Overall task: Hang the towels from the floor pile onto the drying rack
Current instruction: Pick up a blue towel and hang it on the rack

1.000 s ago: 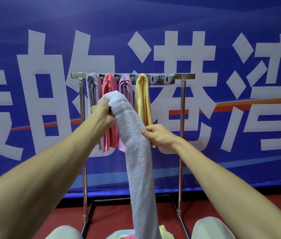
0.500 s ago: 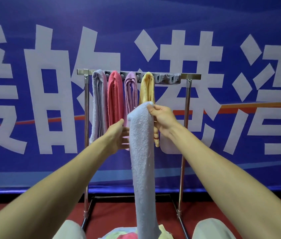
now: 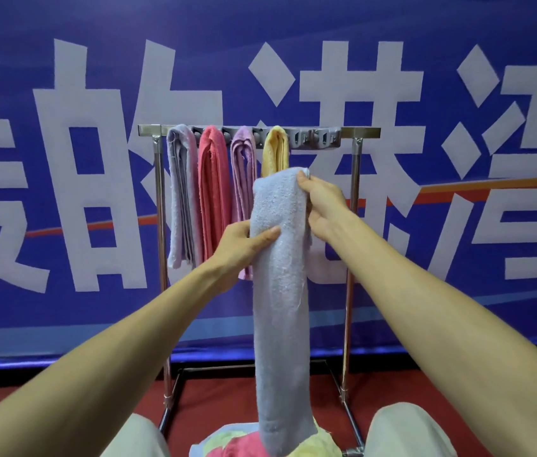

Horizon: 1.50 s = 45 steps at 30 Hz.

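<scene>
A long pale blue towel [image 3: 280, 291] hangs folded in front of the drying rack [image 3: 356, 206]. My right hand [image 3: 321, 206] grips its top right edge just below the rack's bar. My left hand [image 3: 244, 244] holds the towel's left side lower down, thumb across the front. Several towels hang on the bar: a grey-lilac towel [image 3: 181, 199], a pink towel [image 3: 214, 192], a purple towel [image 3: 243, 179] and a yellow towel [image 3: 275, 150]. The floor pile [image 3: 237, 445] of pink and yellow towels lies between my knees, partly behind the hanging towel.
The right part of the rack's grey clip bar [image 3: 315, 138] is bare. A blue banner [image 3: 458, 159] with large white characters stands close behind the rack. My knees [image 3: 405, 430] flank the pile on the red floor [image 3: 227, 397].
My right hand has taken the towel's top and lifted it toward the bar. My left hand dropped from the top to grip the towel's side lower down.
</scene>
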{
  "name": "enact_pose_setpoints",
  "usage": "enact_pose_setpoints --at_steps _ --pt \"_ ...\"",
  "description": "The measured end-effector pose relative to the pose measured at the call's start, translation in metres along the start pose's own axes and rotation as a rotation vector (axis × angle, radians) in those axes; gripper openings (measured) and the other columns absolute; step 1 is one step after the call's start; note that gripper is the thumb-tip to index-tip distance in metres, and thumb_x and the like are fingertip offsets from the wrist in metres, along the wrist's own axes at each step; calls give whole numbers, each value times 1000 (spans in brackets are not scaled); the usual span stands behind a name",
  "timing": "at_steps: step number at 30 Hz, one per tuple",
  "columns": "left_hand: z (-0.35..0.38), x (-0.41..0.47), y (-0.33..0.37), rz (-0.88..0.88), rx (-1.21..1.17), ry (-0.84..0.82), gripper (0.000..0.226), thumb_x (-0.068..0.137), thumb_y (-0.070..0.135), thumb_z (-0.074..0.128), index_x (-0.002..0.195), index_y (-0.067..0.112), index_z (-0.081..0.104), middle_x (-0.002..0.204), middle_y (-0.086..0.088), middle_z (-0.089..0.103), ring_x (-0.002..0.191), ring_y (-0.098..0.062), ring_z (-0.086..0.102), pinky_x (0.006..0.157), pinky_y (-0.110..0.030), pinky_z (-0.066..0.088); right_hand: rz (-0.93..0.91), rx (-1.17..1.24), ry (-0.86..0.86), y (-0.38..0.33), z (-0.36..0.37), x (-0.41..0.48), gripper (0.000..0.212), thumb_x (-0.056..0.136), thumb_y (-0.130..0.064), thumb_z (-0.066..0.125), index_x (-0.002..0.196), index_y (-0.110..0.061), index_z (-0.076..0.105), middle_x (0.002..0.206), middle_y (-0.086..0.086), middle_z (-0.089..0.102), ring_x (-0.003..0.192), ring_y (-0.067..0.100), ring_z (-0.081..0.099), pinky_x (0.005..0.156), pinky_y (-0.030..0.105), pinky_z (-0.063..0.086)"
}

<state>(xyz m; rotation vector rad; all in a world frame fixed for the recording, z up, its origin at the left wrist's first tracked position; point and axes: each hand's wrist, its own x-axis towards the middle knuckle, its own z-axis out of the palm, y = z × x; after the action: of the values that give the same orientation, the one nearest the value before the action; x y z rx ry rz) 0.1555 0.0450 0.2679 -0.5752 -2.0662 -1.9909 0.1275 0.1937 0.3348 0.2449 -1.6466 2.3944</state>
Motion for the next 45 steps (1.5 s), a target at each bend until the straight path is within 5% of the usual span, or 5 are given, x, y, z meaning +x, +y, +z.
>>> enact_pose_setpoints --at_steps 10,25,31,38,45 --pt "1 15 32 47 23 201 22 85 22 73 97 4 71 94 -9 75 90 -24 72 82 -38 58 -80 -255 -493 -8 -27 -20 62 85 4 66 129 -35 46 119 6 66 105 24 67 89 45 56" --pt "-6 -9 7 -114 21 106 31 91 32 64 100 3 69 94 -10 74 86 -25 69 82 -45 55 -100 -127 -162 -14 -1 -15 54 81 12 66 129 -8 53 115 11 65 91 20 67 61 27 57" --pt "2 -7 20 -15 -17 144 21 98 20 54 101 1 64 58 9 63 43 1 55 38 -12 39 -17 -168 8 -18 -11 -8 46 81 8 69 124 8 54 116 23 64 97 32 67 83 47 58" --pt "21 18 46 41 -65 143 19 97 19 54 99 9 70 99 -13 72 89 -23 67 85 -39 54 -36 -262 77 -20 -33 -1 68 79 4 72 137 -5 40 120 18 59 93 26 67 53 26 56" --pt "31 37 68 65 64 30 32 100 31 48 96 7 69 78 -5 69 67 -13 65 61 -25 52 -277 -767 186 -23 -49 -5 36 87 -29 70 117 -17 53 97 2 59 70 11 56 51 22 44"
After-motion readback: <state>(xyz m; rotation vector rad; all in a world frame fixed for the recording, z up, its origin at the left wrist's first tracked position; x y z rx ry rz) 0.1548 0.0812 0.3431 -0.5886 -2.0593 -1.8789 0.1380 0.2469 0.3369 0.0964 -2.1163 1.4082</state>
